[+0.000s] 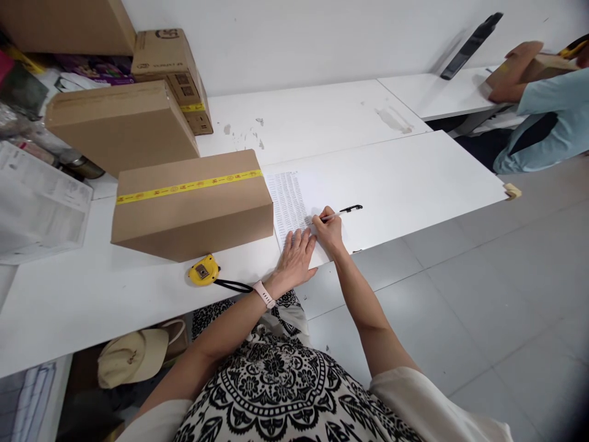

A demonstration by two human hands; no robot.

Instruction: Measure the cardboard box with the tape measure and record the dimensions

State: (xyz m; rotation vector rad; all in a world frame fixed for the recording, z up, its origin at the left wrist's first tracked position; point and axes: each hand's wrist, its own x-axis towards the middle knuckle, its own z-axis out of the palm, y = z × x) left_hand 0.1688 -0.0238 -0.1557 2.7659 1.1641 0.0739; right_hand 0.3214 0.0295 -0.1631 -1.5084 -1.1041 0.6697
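1. The right hand (328,231) pinches the pen (350,209) in its fingers; the writing end points left, to printed columns, the black end right.
2. The left hand (298,256) lies flat, fingers slightly spread, on the printed sheet (288,195), by the table's (405,178) front edge.
3. From the right hand, the nearer one to the pen's tip, this sheet extends leftward and away, its long axis going from the front edge inward.
4. The cardboard box (197,212) stands just beside the sheet's left side.

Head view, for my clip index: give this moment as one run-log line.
left grip: open, resting on printed sheet; right grip: holding pen over sheet; taped box: left of sheet; tape measure: on table
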